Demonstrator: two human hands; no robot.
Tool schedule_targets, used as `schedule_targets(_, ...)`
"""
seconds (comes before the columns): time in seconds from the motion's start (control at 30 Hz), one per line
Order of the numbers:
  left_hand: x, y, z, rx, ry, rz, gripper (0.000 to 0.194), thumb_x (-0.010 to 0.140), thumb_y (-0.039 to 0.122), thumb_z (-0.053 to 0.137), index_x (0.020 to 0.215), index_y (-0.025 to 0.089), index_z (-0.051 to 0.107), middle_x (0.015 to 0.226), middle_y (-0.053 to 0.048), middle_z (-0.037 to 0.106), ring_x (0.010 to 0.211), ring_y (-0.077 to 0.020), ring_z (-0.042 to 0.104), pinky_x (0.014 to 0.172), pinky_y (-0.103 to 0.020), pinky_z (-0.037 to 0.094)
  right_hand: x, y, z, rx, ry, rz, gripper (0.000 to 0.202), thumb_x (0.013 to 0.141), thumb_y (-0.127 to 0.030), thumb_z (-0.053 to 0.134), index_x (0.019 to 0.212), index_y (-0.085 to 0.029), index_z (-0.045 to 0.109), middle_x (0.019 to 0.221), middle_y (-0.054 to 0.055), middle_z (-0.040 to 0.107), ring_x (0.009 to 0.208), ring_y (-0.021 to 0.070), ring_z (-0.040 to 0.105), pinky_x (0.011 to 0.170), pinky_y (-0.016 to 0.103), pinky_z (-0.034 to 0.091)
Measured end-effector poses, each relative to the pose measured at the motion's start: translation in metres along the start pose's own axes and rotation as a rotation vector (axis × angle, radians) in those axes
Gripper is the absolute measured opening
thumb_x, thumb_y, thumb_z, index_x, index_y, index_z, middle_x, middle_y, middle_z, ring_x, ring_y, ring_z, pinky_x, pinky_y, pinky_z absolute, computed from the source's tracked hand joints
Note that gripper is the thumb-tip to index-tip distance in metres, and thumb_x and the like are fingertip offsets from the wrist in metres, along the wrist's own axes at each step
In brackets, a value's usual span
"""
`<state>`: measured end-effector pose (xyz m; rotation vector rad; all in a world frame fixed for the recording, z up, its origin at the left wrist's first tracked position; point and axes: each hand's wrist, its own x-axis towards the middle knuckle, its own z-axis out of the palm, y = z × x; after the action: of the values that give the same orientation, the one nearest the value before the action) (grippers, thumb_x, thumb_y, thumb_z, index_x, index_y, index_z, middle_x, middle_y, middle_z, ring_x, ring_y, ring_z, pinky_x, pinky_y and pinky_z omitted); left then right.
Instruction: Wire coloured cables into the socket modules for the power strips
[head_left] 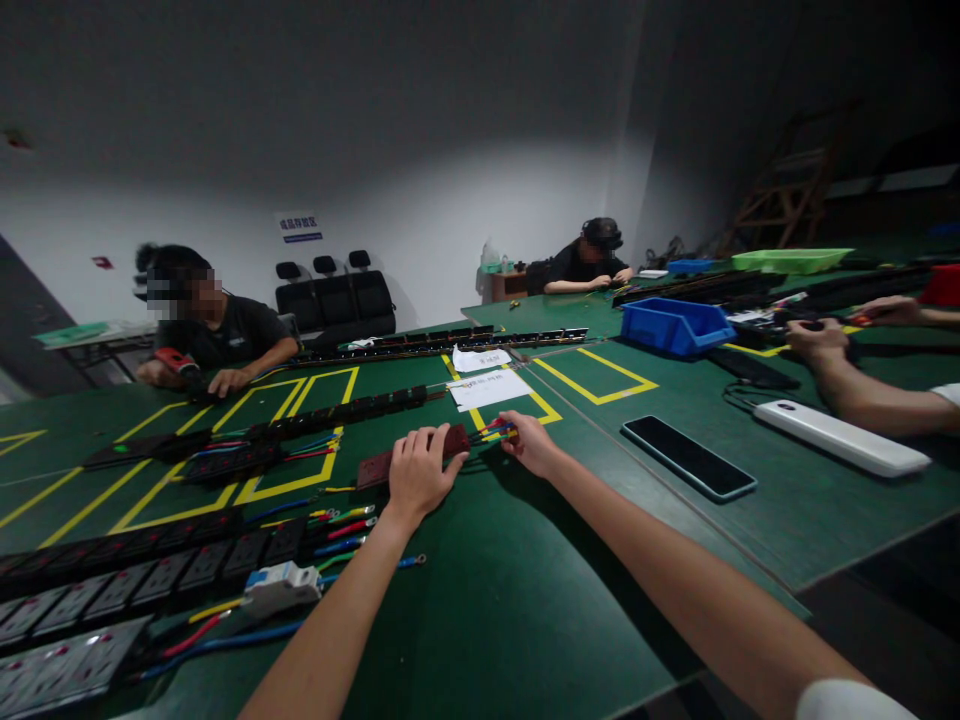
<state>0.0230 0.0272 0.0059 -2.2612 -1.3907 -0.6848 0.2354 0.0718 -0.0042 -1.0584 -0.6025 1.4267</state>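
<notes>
A dark red socket strip (375,472) lies on the green table near the centre. My left hand (422,468) is wrapped over it, thumb toward its right end. Coloured wires (487,432) come out of that end. The fingers of my right hand (527,443) are pinched around the wires' tips. Left of my hands, a black socket strip (232,462) with coloured wires rests on the table. Several more socket strips (169,578) lie at the lower left, their wire ends pointing right, with a white and blue breaker (281,588) among them.
A phone (688,458), a white power bank (840,438) and a blue bin (675,326) are at the right. White papers (489,388) lie beyond my hands. Another person's hands (817,340) are at the right edge; two people sit across the table.
</notes>
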Motion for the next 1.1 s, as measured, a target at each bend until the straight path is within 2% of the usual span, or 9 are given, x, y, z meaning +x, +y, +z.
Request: schedule_targets(1.1, -0.0005, 0.0002, -0.0007, -0.013, -0.015, -0.004, 0.056, 0.098, 0.058, 0.04, 0.134, 0.017, 0.055, 0.117, -0.013, 0.064, 0.104, -0.0285, 0.056, 0.09, -0.043, 0.042, -0.0007, 0.0013, -0.0012, -0.01, -0.013, -0.006, 0.015, 0.084, -0.018, 0.063, 0.07, -0.015, 0.06, 0.058, 0.0, 0.057, 0.042, 0.0065, 0.046, 0.033, 0.016, 0.035)
